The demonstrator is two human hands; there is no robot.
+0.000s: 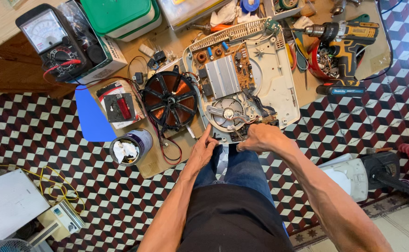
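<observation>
Opened cooker base (279,88), circuit board and fan (227,113) exposed, lying on the worktop (157,163) directly ahead of both hands, long axis slanting away to the right. Right hand (258,137) nearer, curled over the base's near edge beside the fan, fingers bent together upon the wiring there (exact pinch hidden). Left hand (205,147) just left of it, fingers (209,133) extended and pressed together, tips touching the near rim. Copper coil (169,99) lying left of the fingertips, tethered by wires.
</observation>
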